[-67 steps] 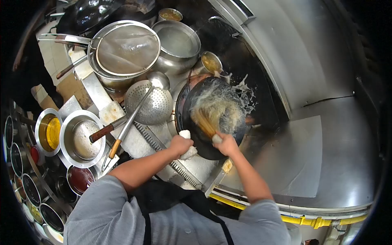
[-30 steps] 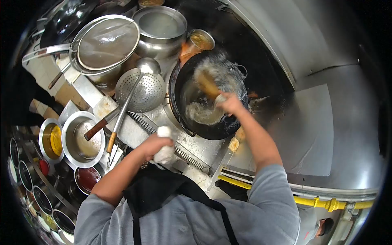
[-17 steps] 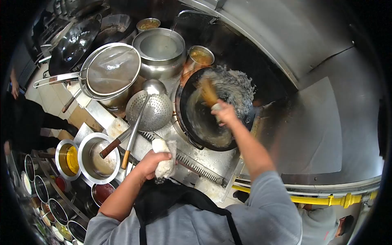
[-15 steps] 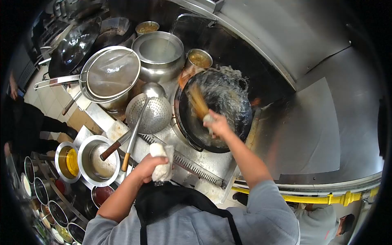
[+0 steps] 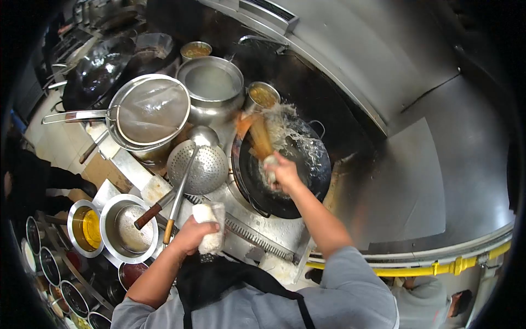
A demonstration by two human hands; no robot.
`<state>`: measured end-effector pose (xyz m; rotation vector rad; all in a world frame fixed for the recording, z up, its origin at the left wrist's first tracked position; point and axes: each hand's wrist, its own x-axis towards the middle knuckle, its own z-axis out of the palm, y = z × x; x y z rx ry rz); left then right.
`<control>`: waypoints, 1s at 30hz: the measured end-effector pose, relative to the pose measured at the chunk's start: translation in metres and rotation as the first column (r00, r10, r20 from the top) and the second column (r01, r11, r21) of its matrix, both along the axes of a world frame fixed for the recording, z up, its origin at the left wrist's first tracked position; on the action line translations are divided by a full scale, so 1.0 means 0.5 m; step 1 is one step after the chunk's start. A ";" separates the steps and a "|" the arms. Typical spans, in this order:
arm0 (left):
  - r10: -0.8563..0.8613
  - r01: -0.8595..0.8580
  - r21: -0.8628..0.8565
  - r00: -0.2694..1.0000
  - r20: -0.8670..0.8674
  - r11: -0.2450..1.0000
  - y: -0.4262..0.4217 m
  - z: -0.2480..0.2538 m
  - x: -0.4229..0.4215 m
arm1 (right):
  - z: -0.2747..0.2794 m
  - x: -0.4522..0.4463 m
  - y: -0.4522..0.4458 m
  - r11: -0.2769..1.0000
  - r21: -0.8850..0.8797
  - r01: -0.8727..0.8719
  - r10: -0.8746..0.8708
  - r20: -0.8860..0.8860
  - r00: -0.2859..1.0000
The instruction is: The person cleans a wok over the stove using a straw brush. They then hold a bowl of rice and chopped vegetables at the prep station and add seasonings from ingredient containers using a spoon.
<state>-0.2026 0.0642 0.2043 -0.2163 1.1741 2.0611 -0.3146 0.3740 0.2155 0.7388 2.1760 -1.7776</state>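
Observation:
My right hand (image 5: 283, 171) is closed round the pale, wrapped handle of a bamboo wok brush (image 5: 261, 138). The brush's bristles point up and left, at the left part of a black wok (image 5: 318, 189) on the stove. Water in the wok splashes up over its far rim. My left hand (image 5: 192, 234) grips a folded white cloth (image 5: 212, 230) in front of my apron, at the stove's near edge. A perforated strainer (image 5: 211, 171) and a ladle (image 5: 204, 135) lie left of the wok, their handles reaching toward my left forearm.
Behind the strainer stand a mesh sieve (image 5: 153, 112) on a pot, a large steel pot (image 5: 211, 82) and a small pot of broth (image 5: 263, 96). Pots with yellow liquid (image 5: 90, 227) and cloudy liquid (image 5: 129, 236) sit at left. Another person (image 5: 422, 301) is at lower right.
The brush has swept toward the wok's far left side, throwing water over the back rim. My left hand still holds the cloth. The whole view has shifted slightly.

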 end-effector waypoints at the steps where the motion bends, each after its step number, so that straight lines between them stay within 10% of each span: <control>1: 0.020 -0.020 0.001 1.000 -0.019 1.000 -0.014 -0.046 0.005 | 0.016 0.062 0.002 0.996 0.043 -0.076 0.072 0.074 0.995; 5: 0.085 -0.085 -0.055 0.996 0.013 0.995 -0.058 -0.080 0.020 | 0.069 0.212 0.191 0.515 0.596 -0.616 0.504 0.371 0.780; 9: -0.037 0.036 -0.022 0.998 -0.054 0.999 -0.002 -0.042 0.003 | 0.039 0.006 0.323 0.145 0.838 -0.526 0.141 0.509 0.849; 13: -0.138 0.133 -0.047 0.982 -0.129 0.990 0.038 -0.023 -0.012 | -0.051 -0.036 0.244 0.585 0.780 -0.221 0.170 0.149 0.974; 15: -0.108 0.106 -0.034 0.991 -0.083 0.994 0.037 -0.026 -0.001 | 0.002 0.055 0.154 0.819 0.481 -0.313 0.195 0.280 0.940; 20: 0.029 -0.029 -0.098 1.000 0.004 0.995 -0.021 -0.079 0.028 | 0.129 0.276 0.234 0.229 0.697 -0.680 0.551 0.483 0.681; 24: 0.052 -0.057 -0.114 0.998 -0.044 0.992 -0.013 -0.068 0.036 | 0.228 0.214 0.323 0.239 0.791 -0.563 0.145 0.544 0.827; 28: 0.047 -0.054 -0.158 0.998 -0.049 0.986 -0.008 -0.072 0.047 | 0.211 0.219 0.249 0.481 0.739 -0.472 0.367 0.319 0.874; 30: 0.059 -0.068 -0.144 0.996 -0.064 0.987 -0.012 -0.081 0.049 | 0.179 0.272 0.210 0.405 0.695 -0.593 0.502 0.373 0.780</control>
